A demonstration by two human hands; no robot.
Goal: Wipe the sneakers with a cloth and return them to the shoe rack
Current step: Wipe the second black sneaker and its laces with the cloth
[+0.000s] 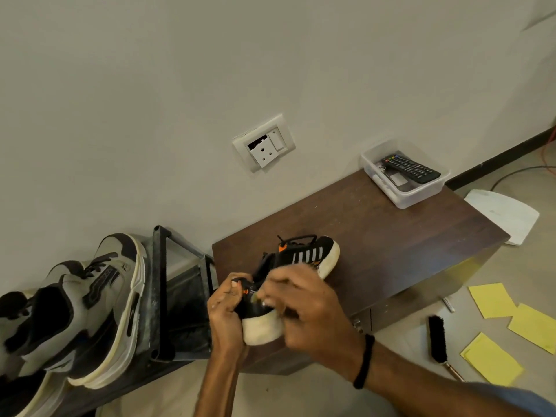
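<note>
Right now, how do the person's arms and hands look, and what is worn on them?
The left hand and the right hand are bare, without gloves. The left forearm shows no sleeve. The right wrist wears a thin black band, and a blue sleeve shows higher up that arm, at the picture's lower right.

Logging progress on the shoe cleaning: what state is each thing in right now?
Black sneaker: gripped at one end by left hand.
Right hand: on the sneaker, blurred.
Grey sneakers: on rack.
Box: lidless, holds remote.
Brush: lying untouched.
</note>
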